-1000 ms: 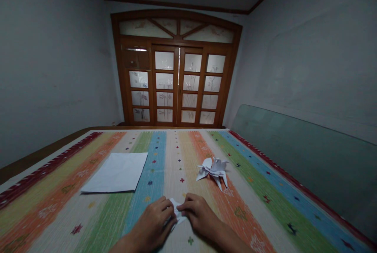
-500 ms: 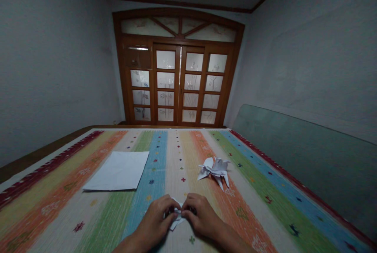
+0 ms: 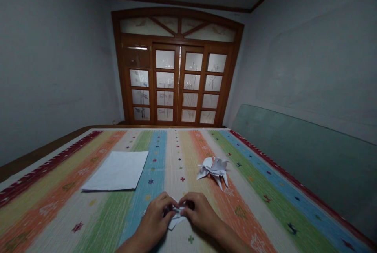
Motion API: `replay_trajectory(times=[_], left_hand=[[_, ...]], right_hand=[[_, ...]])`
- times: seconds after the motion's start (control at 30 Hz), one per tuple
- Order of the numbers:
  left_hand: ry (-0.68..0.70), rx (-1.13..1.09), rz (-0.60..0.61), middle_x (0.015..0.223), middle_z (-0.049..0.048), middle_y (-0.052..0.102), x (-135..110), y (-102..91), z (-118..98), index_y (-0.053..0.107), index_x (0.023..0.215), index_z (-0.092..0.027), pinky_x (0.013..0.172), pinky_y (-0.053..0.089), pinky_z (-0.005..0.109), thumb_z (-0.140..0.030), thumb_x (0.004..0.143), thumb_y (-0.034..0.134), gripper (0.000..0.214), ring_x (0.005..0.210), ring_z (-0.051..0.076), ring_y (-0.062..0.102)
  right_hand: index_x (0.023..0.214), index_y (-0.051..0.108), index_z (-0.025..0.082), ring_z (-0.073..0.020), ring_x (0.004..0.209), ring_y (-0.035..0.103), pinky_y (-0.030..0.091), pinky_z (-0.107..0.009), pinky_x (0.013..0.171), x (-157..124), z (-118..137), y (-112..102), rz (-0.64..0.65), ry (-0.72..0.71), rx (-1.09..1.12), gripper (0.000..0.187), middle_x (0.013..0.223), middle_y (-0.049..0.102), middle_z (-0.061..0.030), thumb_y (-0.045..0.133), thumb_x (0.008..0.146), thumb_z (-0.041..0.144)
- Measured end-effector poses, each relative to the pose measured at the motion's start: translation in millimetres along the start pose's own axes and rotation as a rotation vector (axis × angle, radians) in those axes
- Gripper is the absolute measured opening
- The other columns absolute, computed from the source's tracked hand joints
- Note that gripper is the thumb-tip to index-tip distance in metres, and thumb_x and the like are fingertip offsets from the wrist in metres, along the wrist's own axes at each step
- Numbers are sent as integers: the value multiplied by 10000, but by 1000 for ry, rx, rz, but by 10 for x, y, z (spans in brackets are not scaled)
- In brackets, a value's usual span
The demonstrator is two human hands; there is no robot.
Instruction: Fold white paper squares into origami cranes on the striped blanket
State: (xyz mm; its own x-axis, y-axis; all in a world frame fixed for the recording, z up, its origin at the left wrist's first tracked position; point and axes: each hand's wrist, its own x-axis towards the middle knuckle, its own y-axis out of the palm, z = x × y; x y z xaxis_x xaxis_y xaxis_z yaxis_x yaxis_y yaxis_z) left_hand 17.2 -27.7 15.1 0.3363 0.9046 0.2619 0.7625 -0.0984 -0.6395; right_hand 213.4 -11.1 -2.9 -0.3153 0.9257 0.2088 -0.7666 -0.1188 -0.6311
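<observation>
A small piece of folded white paper (image 3: 176, 218) rests on the striped tablecloth at the near middle, partly covered by my fingers. My left hand (image 3: 157, 215) pinches it from the left, thumb and forefinger closed on the paper. From the other side my right hand (image 3: 200, 213) grips it too, its thumb and fingertips meeting close to those of the left. The exact folds under the fingertips are hidden. Beyond my right hand lies a group of white folded paper shapes (image 3: 216, 170) with pointed ends. Farther off to the left is a flat stack of white paper sheets (image 3: 119, 171).
A tablecloth (image 3: 172, 155) with coloured stripes and small motifs covers the table. Along the right side stands a pale green board or panel (image 3: 294, 147). Wooden doors with glass panes (image 3: 179, 80) are at the far end, between plain walls.
My right hand's fingers have shifted slightly up and left over the folded paper. My left hand keeps its pinch almost in place. The other papers lie as before.
</observation>
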Motion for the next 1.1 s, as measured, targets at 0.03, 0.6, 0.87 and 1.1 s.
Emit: replay_trajectory(times=[0.03, 0.6, 0.87, 1.1], left_hand=[[1, -4, -5, 921, 44, 686, -1, 0, -4, 748, 919, -203, 747, 475, 299, -98, 801, 596, 219, 816, 200, 642], [61, 218, -68, 914, 38, 708, -50, 105, 110, 716, 953, -230, 847, 461, 386, -122, 879, 600, 175, 928, 259, 605], [249, 528, -151, 949, 63, 695, -110, 205, 177, 705, 934, -215, 820, 489, 388, -61, 909, 561, 212, 936, 268, 585], [264, 750, 110, 1316, 132, 689, -171, 293, 238, 653, 1244, -147, 999, 525, 368, 93, 779, 475, 553, 1211, 267, 630]], right_hand=[[904, 804, 196, -174, 713, 654, 441, -238, 672, 2, 2, 0, -1, 4, 0, 257, 784, 758, -21, 703, 722, 45], [948, 789, 203, -202, 839, 650, 453, -290, 805, -35, -35, 52, -11, -40, -102, 186, 868, 712, -45, 736, 797, 107], [904, 811, 215, -195, 863, 671, 466, -268, 793, -12, 8, 24, 10, 4, -104, 206, 886, 706, -45, 729, 799, 58], [948, 793, 188, -192, 911, 665, 463, -265, 814, -45, -101, 62, 31, -70, -171, 182, 935, 695, -64, 690, 857, 67]])
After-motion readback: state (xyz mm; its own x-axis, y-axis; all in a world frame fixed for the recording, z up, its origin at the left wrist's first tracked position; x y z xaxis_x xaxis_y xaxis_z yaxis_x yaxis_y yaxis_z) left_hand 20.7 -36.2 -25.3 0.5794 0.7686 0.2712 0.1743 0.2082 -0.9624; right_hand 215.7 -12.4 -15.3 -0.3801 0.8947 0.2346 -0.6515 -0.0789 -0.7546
